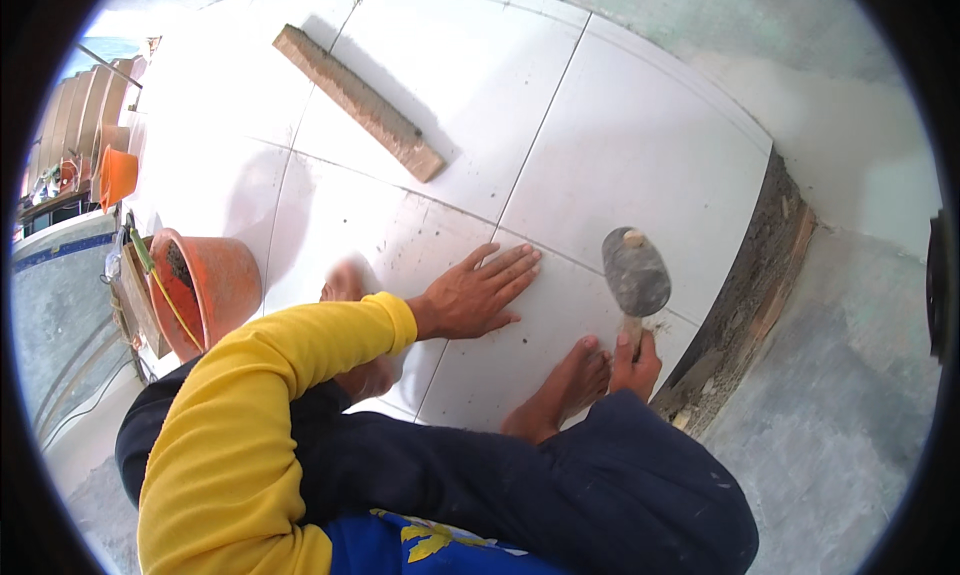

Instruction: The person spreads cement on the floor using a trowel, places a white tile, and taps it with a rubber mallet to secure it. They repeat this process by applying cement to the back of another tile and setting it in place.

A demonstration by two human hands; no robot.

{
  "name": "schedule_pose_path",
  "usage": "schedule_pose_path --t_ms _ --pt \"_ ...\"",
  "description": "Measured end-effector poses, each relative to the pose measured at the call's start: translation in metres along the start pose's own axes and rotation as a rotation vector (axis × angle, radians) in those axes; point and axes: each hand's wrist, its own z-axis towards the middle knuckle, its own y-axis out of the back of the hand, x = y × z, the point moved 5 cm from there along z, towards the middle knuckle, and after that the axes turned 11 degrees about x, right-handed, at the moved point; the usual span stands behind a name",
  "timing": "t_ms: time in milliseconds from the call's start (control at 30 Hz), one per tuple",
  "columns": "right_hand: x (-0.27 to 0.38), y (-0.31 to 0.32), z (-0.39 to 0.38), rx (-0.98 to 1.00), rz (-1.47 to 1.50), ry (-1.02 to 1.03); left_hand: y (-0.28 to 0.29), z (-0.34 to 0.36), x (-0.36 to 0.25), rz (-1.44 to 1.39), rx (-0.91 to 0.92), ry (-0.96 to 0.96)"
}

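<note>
My left hand [478, 295] lies flat on a white floor tile [500, 360], its fingers stretched toward the joint with the tile beyond. In my right hand [636, 363] is the wooden handle of a rubber mallet [638, 275]. The mallet's dark grey, rounded head is over the tiles to the right of my left hand; whether it touches them I cannot tell. My right knee hides the right wrist and forearm. My bare feet rest on the tiles, one beside each hand.
A wooden block [360, 103] lies across the far tiles. At left stands an orange bucket [215, 285] with a green-handled tool leaning in it. Rough mortar [745, 295] shows along the tiles' right edge, beside grey concrete [830, 395]. Another orange bucket [118, 177] stands farther left.
</note>
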Motion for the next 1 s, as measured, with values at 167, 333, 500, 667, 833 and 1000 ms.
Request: schedule_pose_path --t_ms 167,333,500,667,833,1000 --pt "0.013 0.001 0.0 0.025 -0.025 -0.001 0.013 0.012 0.022 -0.026 -0.032 0.002" --pt "0.016 0.018 0.014 0.046 -0.174 0.097 0.053 0.055 0.078 0.079 -0.235 0.098" --pt "0.038 0.026 0.055 0.048 -0.498 0.382 0.1 0.106 0.149 0.279 -0.283 0.094" --pt "0.068 0.035 0.081 0.056 -0.722 0.564 0.119 0.14 0.167 0.395 -0.24 0.084" --pt "0.098 0.016 0.087 0.187 -0.766 0.703 0.115 0.136 0.175 0.348 -0.261 0.071" --pt "0.098 0.001 0.101 0.225 -0.79 0.75 0.118 0.131 0.177 0.348 -0.218 0.101"
